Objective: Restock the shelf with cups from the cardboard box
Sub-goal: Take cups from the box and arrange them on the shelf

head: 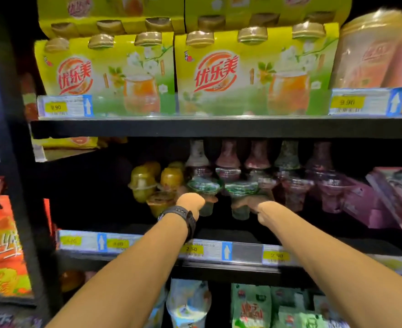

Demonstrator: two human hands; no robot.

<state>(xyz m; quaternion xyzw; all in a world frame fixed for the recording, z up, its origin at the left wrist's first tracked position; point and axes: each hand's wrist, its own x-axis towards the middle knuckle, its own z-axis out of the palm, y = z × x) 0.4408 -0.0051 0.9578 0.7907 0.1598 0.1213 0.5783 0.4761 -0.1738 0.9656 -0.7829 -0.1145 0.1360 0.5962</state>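
Note:
Both my arms reach deep into the middle shelf (218,233). My left hand (191,202), with a black watch on its wrist, grips the narrow base of a clear cup with a green lid (203,187). My right hand (249,202) holds a second green-lidded cup (241,189) just to the right of the first. Both cups are upright, near the shelf floor, in front of rows of similar cups stacked behind. The fingers of both hands are mostly hidden behind the cups. The cardboard box is not in view.
Yellow jelly cups (143,183) stand left of my hands, purple-lidded cups (294,185) and pink boxes (365,204) to the right. Yellow multipacks (218,74) fill the shelf above. Price-tag rail (195,249) runs along the shelf front. Bagged goods (252,306) sit below.

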